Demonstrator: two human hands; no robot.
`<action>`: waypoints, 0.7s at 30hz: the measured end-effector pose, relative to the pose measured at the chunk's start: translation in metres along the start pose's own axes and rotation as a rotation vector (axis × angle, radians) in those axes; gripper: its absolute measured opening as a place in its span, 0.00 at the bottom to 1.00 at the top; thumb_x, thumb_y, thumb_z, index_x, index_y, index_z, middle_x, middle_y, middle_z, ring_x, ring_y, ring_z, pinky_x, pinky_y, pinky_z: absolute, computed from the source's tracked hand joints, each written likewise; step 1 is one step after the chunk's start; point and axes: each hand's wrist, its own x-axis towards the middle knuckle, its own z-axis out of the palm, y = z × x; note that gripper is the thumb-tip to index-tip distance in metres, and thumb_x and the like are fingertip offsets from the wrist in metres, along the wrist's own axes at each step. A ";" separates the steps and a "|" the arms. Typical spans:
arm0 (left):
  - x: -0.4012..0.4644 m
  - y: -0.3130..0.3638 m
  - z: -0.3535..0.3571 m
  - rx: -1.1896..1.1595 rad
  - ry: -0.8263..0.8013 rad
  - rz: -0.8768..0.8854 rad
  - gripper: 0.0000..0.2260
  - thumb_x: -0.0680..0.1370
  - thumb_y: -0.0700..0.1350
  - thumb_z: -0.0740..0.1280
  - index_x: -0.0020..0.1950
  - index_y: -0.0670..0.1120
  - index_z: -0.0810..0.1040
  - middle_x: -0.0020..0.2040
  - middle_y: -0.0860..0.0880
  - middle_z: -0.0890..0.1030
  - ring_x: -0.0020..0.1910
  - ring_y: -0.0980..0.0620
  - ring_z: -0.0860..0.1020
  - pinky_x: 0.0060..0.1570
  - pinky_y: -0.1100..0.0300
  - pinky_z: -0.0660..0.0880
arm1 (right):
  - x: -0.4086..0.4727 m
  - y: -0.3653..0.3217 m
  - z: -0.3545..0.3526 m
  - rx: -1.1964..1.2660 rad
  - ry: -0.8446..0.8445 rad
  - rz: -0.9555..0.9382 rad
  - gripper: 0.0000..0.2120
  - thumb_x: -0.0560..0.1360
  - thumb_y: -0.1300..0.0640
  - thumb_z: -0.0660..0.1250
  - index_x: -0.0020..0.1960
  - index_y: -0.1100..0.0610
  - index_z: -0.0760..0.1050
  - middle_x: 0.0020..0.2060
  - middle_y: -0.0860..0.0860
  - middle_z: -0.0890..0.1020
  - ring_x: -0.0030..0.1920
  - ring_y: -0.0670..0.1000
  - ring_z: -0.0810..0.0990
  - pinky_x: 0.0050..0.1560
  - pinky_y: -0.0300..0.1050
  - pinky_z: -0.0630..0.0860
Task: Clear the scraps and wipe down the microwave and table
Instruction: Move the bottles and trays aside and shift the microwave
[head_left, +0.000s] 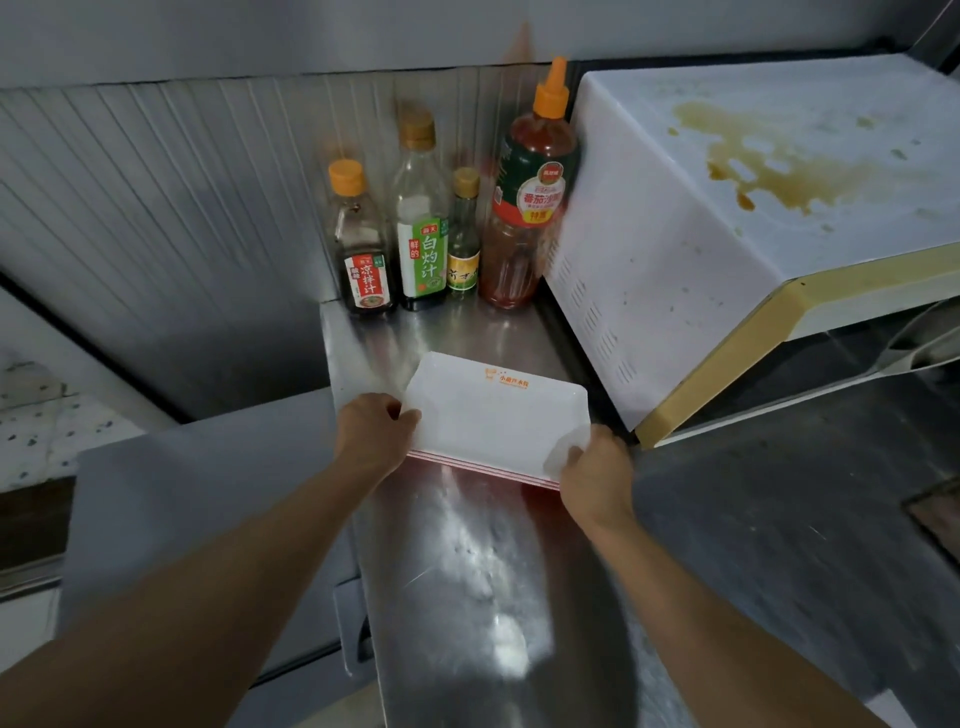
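A stack of white rectangular trays (493, 415) with red edges sits over the steel table (467, 571), left of the microwave. My left hand (371, 434) grips the stack's near left corner. My right hand (597, 475) grips its near right corner. The white microwave (675, 249) stands at the right, its top marked by a brown sauce stain (769, 166) and small specks. Whether the stack rests on the table or is lifted slightly, I cannot tell.
Several sauce bottles (421, 218) stand in a row against the ribbed back wall, the tall red one (530, 197) touching the microwave's side. A grey lower cabinet (208, 493) lies left of the table. The microwave door (831, 353) hangs partly open at the right.
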 end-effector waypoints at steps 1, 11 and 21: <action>0.001 -0.005 -0.006 -0.006 0.009 -0.015 0.12 0.76 0.47 0.65 0.39 0.40 0.80 0.36 0.44 0.78 0.37 0.47 0.74 0.38 0.60 0.67 | 0.001 -0.007 0.002 0.004 -0.006 -0.025 0.15 0.78 0.66 0.59 0.64 0.67 0.68 0.61 0.62 0.73 0.60 0.59 0.74 0.53 0.42 0.70; 0.017 -0.050 -0.052 -0.156 0.158 -0.192 0.09 0.75 0.46 0.68 0.47 0.41 0.82 0.41 0.43 0.82 0.41 0.46 0.77 0.42 0.59 0.70 | 0.031 -0.086 0.039 -0.065 -0.091 -0.222 0.13 0.76 0.64 0.61 0.61 0.65 0.71 0.59 0.62 0.76 0.58 0.60 0.76 0.54 0.46 0.71; 0.052 -0.063 -0.047 -0.287 0.169 -0.219 0.09 0.75 0.47 0.68 0.47 0.42 0.81 0.45 0.43 0.83 0.44 0.45 0.80 0.47 0.55 0.76 | 0.073 -0.109 0.067 -0.097 -0.082 -0.302 0.14 0.76 0.66 0.60 0.61 0.66 0.70 0.59 0.63 0.75 0.58 0.62 0.75 0.55 0.47 0.70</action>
